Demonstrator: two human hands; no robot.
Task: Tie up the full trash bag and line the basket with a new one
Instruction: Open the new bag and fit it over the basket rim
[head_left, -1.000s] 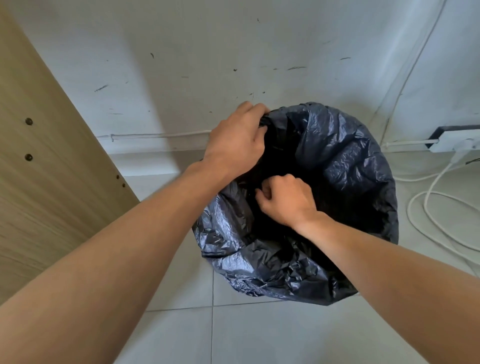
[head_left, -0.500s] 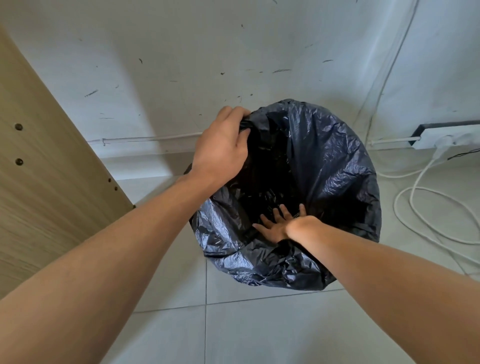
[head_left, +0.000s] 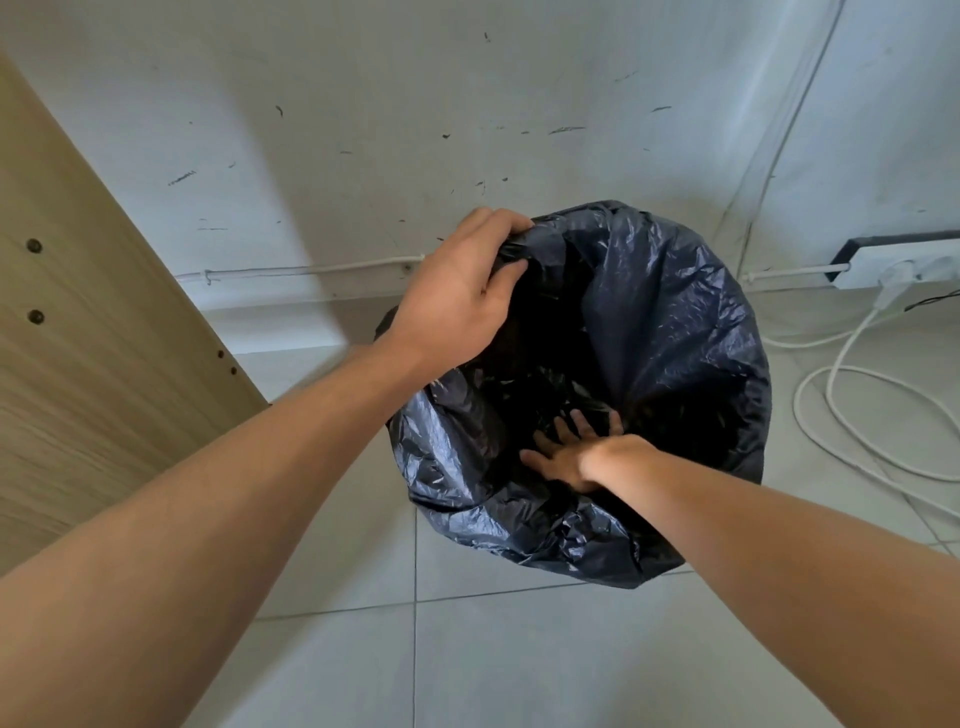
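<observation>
Prob. home/office room corner: tiled floor, scuffed white wall, power strip w/ cables, wood furniture panel.

White wall at far side, scuffed w/ small dark marks; corner seam far right, thin cable running down along it; another thin cable clipped low along wall near floor; pale square floor tiles w/ grey grout lines; light wood-grain panel on left w/ screw holes; white power strip far right on floor, plug in it; white cord looped on tiles at right; soft daylight, faint shadow on wall.
</observation>
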